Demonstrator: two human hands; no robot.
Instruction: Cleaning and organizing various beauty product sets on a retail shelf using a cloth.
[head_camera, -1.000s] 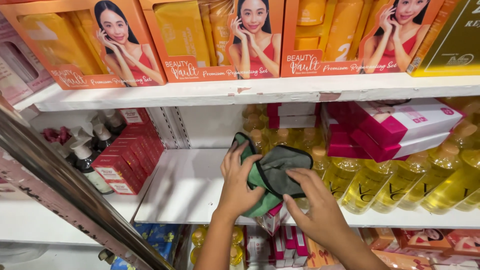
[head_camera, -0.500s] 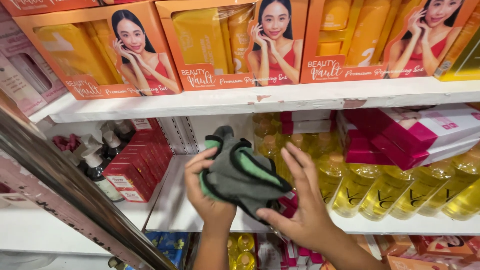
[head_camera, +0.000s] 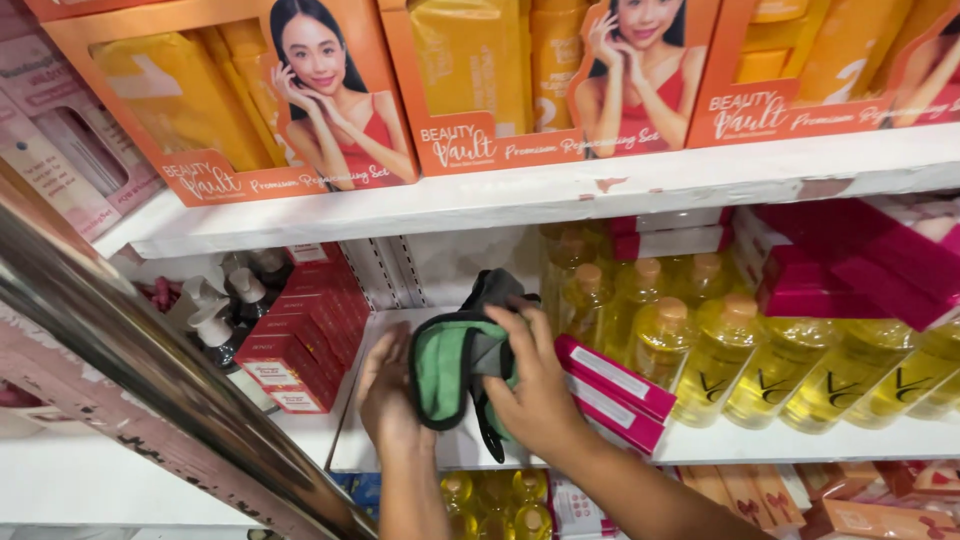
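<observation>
Head view of a store shelf. Nearest, the left hand (head_camera: 388, 395) cups the left edge of a folded green-and-grey cloth (head_camera: 455, 365), its fingers curled loosely against it. The right hand (head_camera: 535, 385) grips the cloth's right side, fingers (head_camera: 520, 325) closed over the top fold with the thumb beneath. The cloth is held just above the front edge of the white shelf (head_camera: 690, 445). Just right of the hands lie pink boxes (head_camera: 615, 385); beyond them stand yellow oil bottles (head_camera: 720, 350). Toward the shelf's left end stand red boxes (head_camera: 300, 340) and pump bottles (head_camera: 215, 320). Orange gift boxes (head_camera: 480, 90) stand on the shelf above.
</observation>
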